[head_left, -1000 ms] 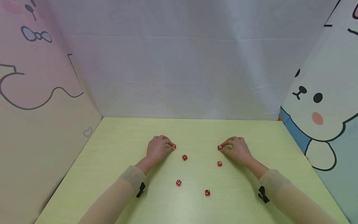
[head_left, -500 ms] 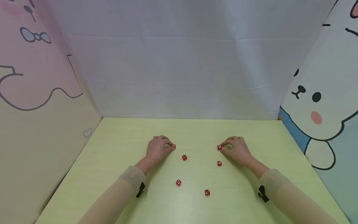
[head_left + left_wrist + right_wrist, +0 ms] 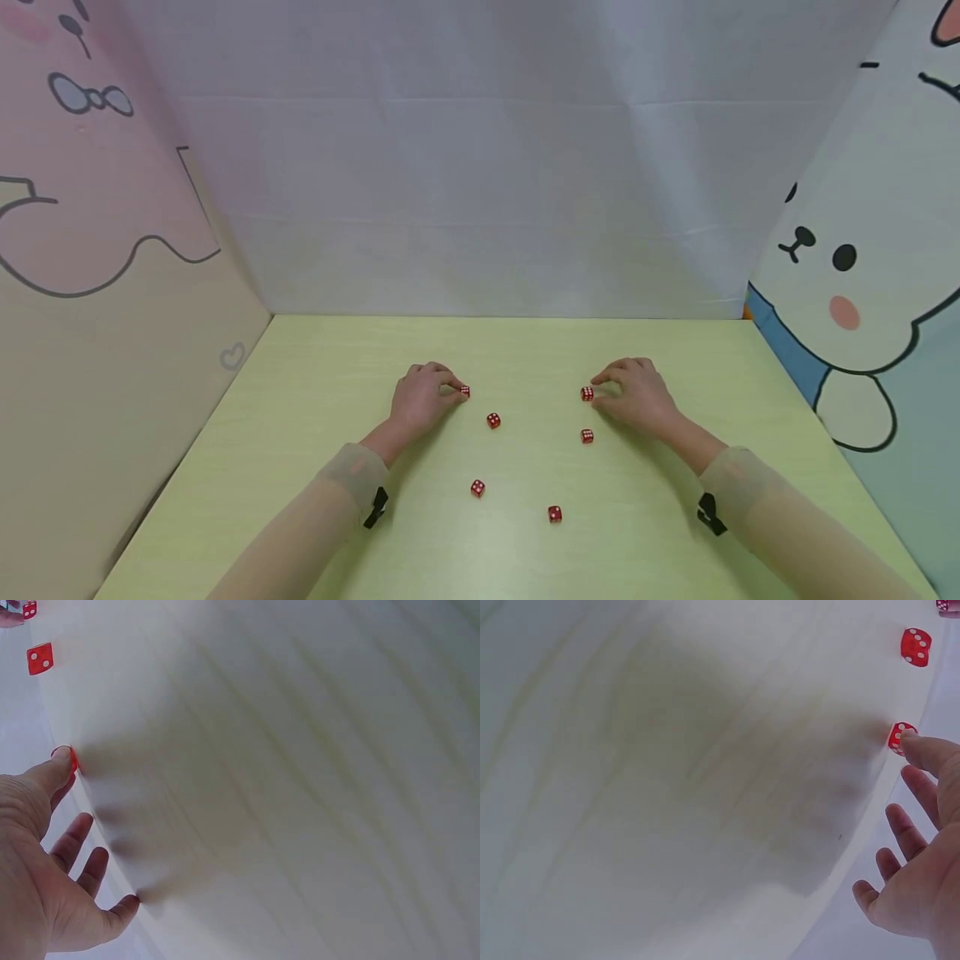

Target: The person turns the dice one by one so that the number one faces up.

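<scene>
My left hand pinches a red die between thumb and fingertips, low over the table. In the left wrist view that die is mostly behind the thumb. My right hand is beside another red die, its thumb and forefinger spread apart at the die's right side. In the right wrist view the thumb tip overlaps this die; whether it touches, I cannot tell. Nearer to me on the table lie a die right of the left hand and a die below the right hand.
Two more red dice, a left one and a right one, lie toward the front of the pale yellow table. A white sheet closes off the back. Printed panels stand along the left and right sides.
My right thumb and forefinger have parted from the die they were pinching, and that hand has shifted slightly away. The left hand keeps its pinch. The other dice have not moved.
</scene>
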The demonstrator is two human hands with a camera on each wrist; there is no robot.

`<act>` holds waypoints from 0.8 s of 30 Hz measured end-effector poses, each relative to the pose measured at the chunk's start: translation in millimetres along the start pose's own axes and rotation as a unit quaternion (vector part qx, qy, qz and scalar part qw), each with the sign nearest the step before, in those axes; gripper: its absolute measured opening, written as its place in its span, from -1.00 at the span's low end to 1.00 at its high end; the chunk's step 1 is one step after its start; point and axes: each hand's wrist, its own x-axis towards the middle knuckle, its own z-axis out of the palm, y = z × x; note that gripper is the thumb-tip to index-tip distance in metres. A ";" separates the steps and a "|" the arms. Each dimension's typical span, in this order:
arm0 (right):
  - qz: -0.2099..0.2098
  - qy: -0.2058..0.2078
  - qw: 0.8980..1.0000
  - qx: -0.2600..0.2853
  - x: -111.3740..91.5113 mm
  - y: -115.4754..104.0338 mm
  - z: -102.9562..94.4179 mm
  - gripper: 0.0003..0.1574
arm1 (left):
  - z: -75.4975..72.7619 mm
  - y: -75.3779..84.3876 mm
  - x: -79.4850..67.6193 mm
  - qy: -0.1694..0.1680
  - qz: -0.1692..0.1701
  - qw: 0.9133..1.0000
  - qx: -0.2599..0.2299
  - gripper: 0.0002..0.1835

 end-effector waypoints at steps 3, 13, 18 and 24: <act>-0.007 0.004 1.000 0.003 1.6 -2.8 -2.2 -0.67 | -0.9 0.3 -0.3 -0.001 0.002 1.000 0.001 -0.82; -0.013 -0.001 1.000 -0.006 5.7 -9.2 -5.9 -0.71 | -4.1 1.3 -1.6 -0.004 -0.001 1.000 -0.006 -0.82; -0.019 -0.006 1.000 -0.023 8.0 -11.1 -6.9 -0.71 | -5.3 1.5 -2.2 -0.005 -0.001 1.000 -0.009 -0.82; -0.017 -0.012 0.999 -0.038 9.3 -11.9 -4.9 -0.73 | -4.8 0.9 -2.2 -0.007 -0.002 1.000 -0.007 -0.83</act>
